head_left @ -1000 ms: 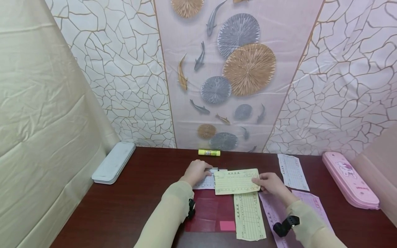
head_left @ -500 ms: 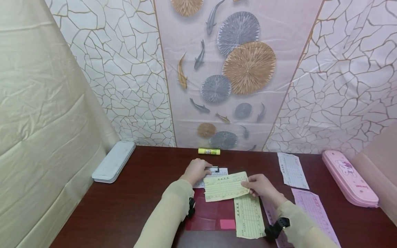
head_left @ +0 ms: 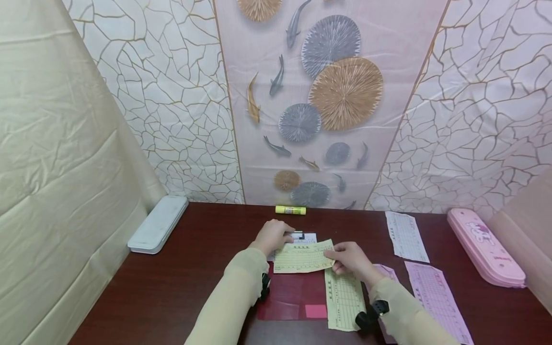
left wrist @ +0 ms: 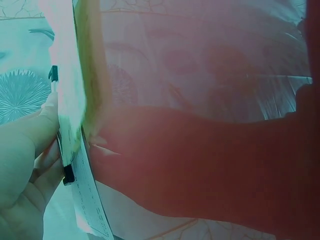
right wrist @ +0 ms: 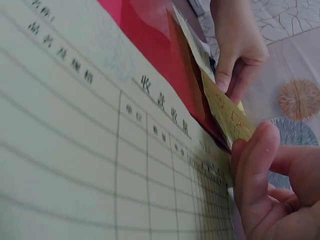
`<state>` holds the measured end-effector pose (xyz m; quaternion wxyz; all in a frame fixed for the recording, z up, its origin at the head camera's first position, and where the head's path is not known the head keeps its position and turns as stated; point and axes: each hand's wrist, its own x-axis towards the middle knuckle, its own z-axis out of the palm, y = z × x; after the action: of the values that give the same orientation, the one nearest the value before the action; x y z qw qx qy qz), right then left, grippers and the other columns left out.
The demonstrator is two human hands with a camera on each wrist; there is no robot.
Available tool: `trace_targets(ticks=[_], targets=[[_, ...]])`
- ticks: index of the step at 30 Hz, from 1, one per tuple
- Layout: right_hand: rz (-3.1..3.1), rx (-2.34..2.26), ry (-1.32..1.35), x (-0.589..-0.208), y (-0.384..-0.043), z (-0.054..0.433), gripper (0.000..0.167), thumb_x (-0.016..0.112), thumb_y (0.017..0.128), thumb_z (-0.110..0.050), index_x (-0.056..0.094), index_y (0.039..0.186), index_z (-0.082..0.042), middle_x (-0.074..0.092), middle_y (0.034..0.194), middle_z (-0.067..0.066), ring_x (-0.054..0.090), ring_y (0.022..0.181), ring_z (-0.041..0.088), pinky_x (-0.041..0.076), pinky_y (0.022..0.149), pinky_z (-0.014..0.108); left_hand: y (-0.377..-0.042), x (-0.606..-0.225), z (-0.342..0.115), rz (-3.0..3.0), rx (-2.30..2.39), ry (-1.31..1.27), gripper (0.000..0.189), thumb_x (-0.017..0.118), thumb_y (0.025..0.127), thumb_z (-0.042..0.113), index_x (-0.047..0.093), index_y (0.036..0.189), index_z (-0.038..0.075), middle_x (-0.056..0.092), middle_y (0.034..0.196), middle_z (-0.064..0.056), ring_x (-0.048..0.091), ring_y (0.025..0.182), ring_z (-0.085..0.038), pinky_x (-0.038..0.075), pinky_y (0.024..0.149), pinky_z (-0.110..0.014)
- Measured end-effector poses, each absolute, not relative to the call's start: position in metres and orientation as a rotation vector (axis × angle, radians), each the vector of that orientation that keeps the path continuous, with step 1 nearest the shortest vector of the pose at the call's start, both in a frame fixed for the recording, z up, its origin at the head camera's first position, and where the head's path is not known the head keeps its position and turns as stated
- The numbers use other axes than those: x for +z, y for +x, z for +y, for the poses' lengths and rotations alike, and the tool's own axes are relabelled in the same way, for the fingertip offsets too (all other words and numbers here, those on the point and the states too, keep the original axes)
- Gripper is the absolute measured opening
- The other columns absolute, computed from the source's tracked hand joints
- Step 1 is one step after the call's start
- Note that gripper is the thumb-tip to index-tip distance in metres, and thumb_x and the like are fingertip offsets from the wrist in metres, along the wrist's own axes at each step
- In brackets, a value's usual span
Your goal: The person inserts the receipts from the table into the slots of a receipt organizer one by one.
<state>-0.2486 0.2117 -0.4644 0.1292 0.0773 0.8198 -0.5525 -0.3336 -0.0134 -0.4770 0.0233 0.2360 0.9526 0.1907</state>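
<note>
With thumb and fingers my left hand [head_left: 271, 237] grips the black-ended metal clip [left wrist: 68, 175] at the top of a red see-through file folder [head_left: 284, 292]. A white printed slip [head_left: 309, 237] lies under the clip. My right hand [head_left: 348, 258] pinches the right end of a yellow receipt slip [head_left: 302, 258], which lies across the folder's top and overlaps the white slip. In the right wrist view its edge [right wrist: 227, 112] stands tilted near the clip and my left fingers. Another yellow receipt [head_left: 345, 299] lies upright on the folder's right side, partly beneath my right wrist.
Pink receipts [head_left: 437, 299] and a white slip [head_left: 407, 237] lie to the right, beside a pink pencil case [head_left: 487, 247]. A yellow glue stick [head_left: 290, 210] lies at the back. At the left is a pale blue case [head_left: 158, 224]. A patterned cloth backs the table.
My right hand has moved left with the yellow receipt, sliding it from the right onto the folder's top, over the white slip. My left hand has stayed at the clip.
</note>
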Motion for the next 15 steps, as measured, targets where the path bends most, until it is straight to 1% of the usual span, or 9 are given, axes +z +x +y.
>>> trace_targets(ticks=[2,9,15], targets=[[2.381,-1.596,0.222,-0.463,-0.249,0.21,0.023,0.067,0.089,-0.016,0.062,0.094,0.006,0.053,0.053,0.002,0.051,0.044,0.008,0.046,0.043,0.02,-0.334,-0.477,-0.014,2.944,0.605,0.734,0.033,0.071,0.083,0.031,0.071,0.115,0.021,0.071,0.108,0.005,0.066,0.095,-0.013,0.055,0.078,-0.025],[2.363,-1.593,0.242,-0.463,-0.251,0.201,0.022,0.067,0.089,-0.017,0.061,0.082,0.003,0.053,0.051,0.002,0.051,0.043,0.007,0.046,0.043,0.02,-0.334,-0.475,-0.014,2.927,0.642,0.739,0.033,0.07,0.084,0.03,0.071,0.115,0.02,0.07,0.109,0.004,0.066,0.095,-0.012,0.055,0.078,-0.025],[2.364,-1.579,0.236,-0.465,-0.254,0.191,0.024,0.066,0.09,-0.019,0.059,0.078,0.0,0.054,0.051,0.002,0.051,0.043,0.008,0.047,0.044,0.021,-0.334,-0.476,-0.013,2.924,0.628,0.723,0.032,0.07,0.084,0.031,0.072,0.114,0.021,0.071,0.108,0.005,0.066,0.096,-0.013,0.055,0.079,-0.026]])
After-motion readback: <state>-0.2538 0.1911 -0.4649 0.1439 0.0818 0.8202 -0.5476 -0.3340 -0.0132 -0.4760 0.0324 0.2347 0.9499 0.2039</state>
